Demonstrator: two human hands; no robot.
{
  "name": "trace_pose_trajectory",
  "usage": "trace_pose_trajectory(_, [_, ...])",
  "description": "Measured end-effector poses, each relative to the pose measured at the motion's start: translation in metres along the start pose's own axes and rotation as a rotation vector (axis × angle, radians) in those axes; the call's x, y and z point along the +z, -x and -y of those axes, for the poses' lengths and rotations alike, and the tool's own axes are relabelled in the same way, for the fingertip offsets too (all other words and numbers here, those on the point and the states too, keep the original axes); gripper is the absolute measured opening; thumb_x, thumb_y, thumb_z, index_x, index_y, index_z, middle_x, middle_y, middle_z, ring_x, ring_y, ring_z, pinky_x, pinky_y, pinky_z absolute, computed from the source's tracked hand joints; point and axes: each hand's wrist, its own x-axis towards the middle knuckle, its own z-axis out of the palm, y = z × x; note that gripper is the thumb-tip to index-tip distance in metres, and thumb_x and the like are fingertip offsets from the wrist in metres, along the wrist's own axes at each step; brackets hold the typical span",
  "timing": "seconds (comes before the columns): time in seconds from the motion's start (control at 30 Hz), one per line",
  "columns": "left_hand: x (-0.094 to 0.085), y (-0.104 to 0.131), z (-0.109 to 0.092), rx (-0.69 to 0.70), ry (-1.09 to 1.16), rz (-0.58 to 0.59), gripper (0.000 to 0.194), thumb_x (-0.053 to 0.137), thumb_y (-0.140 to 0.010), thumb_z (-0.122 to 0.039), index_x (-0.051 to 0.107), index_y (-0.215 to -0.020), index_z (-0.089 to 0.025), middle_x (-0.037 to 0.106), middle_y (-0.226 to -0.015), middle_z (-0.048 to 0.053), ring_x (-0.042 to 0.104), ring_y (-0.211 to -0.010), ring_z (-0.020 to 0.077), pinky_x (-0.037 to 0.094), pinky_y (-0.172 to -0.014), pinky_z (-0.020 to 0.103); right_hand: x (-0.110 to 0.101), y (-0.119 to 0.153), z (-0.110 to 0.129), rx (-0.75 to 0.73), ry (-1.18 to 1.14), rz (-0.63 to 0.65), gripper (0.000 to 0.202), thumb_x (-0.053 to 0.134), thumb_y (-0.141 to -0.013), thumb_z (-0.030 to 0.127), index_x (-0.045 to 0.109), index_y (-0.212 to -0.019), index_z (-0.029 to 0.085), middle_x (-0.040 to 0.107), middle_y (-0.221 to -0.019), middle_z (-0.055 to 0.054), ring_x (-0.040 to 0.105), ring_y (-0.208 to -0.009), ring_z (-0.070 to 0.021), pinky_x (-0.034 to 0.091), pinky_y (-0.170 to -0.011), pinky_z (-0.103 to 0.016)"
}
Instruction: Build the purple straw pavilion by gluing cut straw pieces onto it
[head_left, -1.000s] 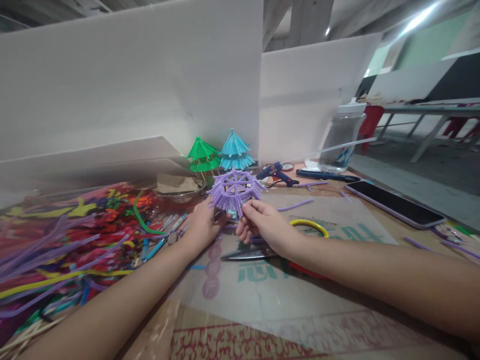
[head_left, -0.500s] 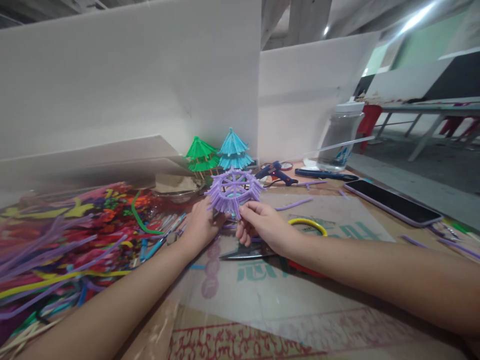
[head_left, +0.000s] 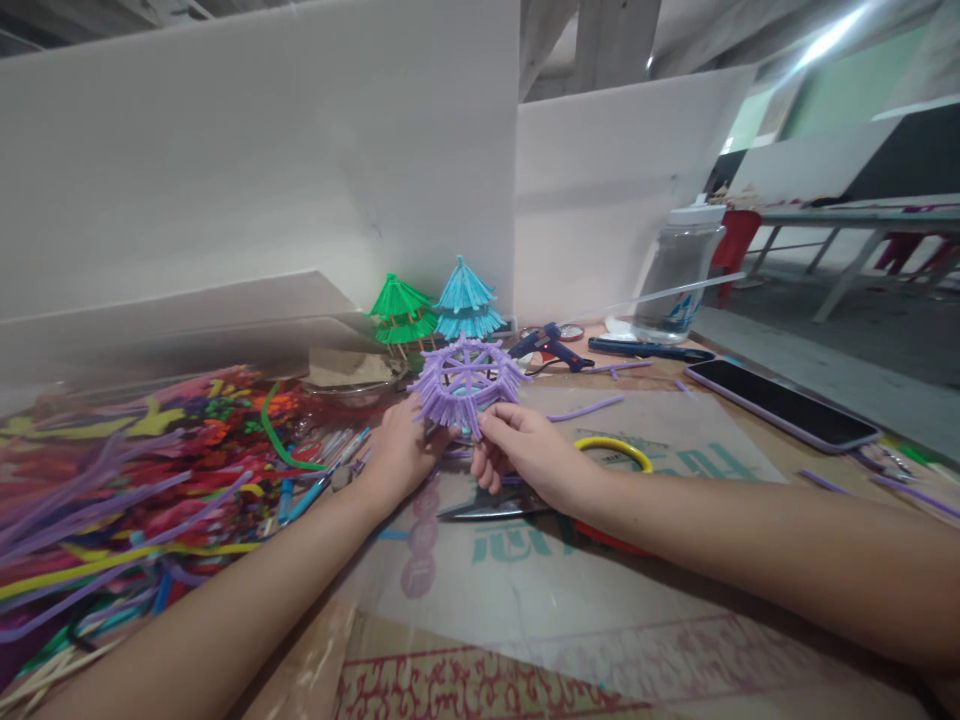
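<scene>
A round purple pipe-cleaner piece (head_left: 471,380), with spokes across its open middle and a fringe around its rim, is held above the table. My left hand (head_left: 405,445) is closed on its left lower side, the fingertips partly hidden behind the fringe. At the lower right edge, my right hand (head_left: 517,445) pinches a strand of the fringe between thumb and forefinger. Scissors (head_left: 615,446) with yellow-lined handles lie beneath my right hand and wrist. Behind the purple piece stand a green tiered roof model (head_left: 403,312) and a light blue one (head_left: 466,300).
Many coloured pipe cleaners (head_left: 150,480) are heaped at the left. A blue glue gun (head_left: 551,345), a dark blue cutter (head_left: 649,350), a phone (head_left: 784,403) and a clear bottle (head_left: 679,275) lie or stand at the back right. White boards (head_left: 300,180) rise behind.
</scene>
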Motion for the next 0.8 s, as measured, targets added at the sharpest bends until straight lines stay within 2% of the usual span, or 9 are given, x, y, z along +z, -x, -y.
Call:
trace_pose_trajectory(0.2, [0.000, -0.001, 0.000, -0.016, 0.046, 0.006, 0.021, 0.057, -0.087, -0.028, 0.066, -0.105, -0.020, 0.068, -0.106, 0.009, 0.063, -0.099, 0.0266, 0.050, -0.085, 0.038, 0.000, 0.000, 0.000, 0.024, 0.018, -0.004, 0.033, 0.048, -0.097, 0.040, 0.053, -0.074, 0.018, 0.064, -0.053, 0.000, 0.058, -0.042, -0.0101, 0.047, -0.041, -0.019])
trace_pose_trajectory(0.3, [0.001, -0.002, 0.001, -0.041, 0.083, 0.016, 0.019, 0.059, -0.087, -0.031, 0.066, -0.101, -0.021, 0.070, -0.094, 0.008, 0.065, -0.094, 0.0261, 0.051, -0.080, 0.035, 0.000, 0.000, -0.003, 0.076, 0.064, 0.026, 0.043, 0.042, -0.098, 0.048, 0.055, -0.071, 0.017, 0.062, -0.051, -0.001, 0.055, -0.040, -0.0099, 0.045, -0.040, -0.020])
trace_pose_trajectory(0.37, [0.001, -0.002, 0.002, -0.065, 0.097, 0.035, 0.017, 0.061, -0.087, -0.034, 0.067, -0.096, -0.021, 0.070, -0.085, 0.006, 0.066, -0.087, 0.0256, 0.051, -0.073, 0.033, -0.001, 0.001, -0.001, 0.062, 0.143, 0.029, 0.045, 0.042, -0.096, 0.052, 0.054, -0.069, 0.018, 0.060, -0.052, 0.000, 0.052, -0.040, -0.0098, 0.041, -0.039, -0.020])
trace_pose_trajectory(0.43, [0.001, -0.001, 0.002, -0.090, 0.082, 0.040, 0.018, 0.062, -0.087, -0.037, 0.066, -0.091, -0.020, 0.069, -0.081, 0.006, 0.065, -0.082, 0.0253, 0.050, -0.069, 0.033, -0.005, 0.004, 0.005, -0.077, 0.291, -0.013, 0.039, 0.048, -0.094, 0.050, 0.052, -0.069, 0.019, 0.058, -0.054, 0.002, 0.052, -0.044, -0.0102, 0.040, -0.042, -0.021])
trace_pose_trajectory(0.57, [-0.001, -0.001, 0.000, -0.121, 0.030, 0.030, 0.019, 0.064, -0.085, -0.039, 0.064, -0.083, -0.020, 0.068, -0.079, 0.005, 0.065, -0.078, 0.0247, 0.049, -0.066, 0.032, -0.020, 0.006, 0.027, -0.633, 0.740, -0.181, 0.020, 0.058, -0.092, 0.038, 0.059, -0.084, 0.020, 0.061, -0.070, 0.000, 0.054, -0.062, -0.0133, 0.044, -0.059, -0.026])
trace_pose_trajectory(0.67, [-0.003, -0.001, -0.004, -0.101, 0.050, 0.040, 0.016, 0.063, -0.086, -0.037, 0.064, -0.084, -0.021, 0.067, -0.077, 0.004, 0.065, -0.079, 0.0244, 0.049, -0.067, 0.032, -0.033, 0.002, 0.041, -0.994, 1.098, -0.206, 0.019, 0.060, -0.093, 0.036, 0.065, -0.099, 0.019, 0.066, -0.087, -0.006, 0.059, -0.082, -0.0200, 0.047, -0.079, -0.036])
trace_pose_trajectory(0.73, [-0.004, -0.001, -0.005, -0.078, 0.068, 0.029, 0.014, 0.064, -0.086, -0.035, 0.065, -0.089, -0.021, 0.066, -0.079, 0.004, 0.065, -0.084, 0.0250, 0.050, -0.070, 0.032, -0.039, -0.001, 0.043, -1.105, 1.281, -0.176, 0.026, 0.061, -0.093, 0.036, 0.065, -0.113, 0.020, 0.067, -0.106, -0.010, 0.058, -0.101, -0.0250, 0.044, -0.093, -0.043])
trace_pose_trajectory(0.8, [-0.003, -0.001, -0.005, -0.064, 0.071, 0.012, 0.015, 0.064, -0.086, -0.034, 0.065, -0.093, -0.022, 0.066, -0.080, 0.004, 0.065, -0.087, 0.0257, 0.050, -0.073, 0.033, -0.041, -0.004, 0.042, -1.127, 1.392, -0.135, 0.033, 0.060, -0.093, 0.036, 0.062, -0.124, 0.022, 0.063, -0.121, -0.012, 0.054, -0.114, -0.0272, 0.040, -0.102, -0.048])
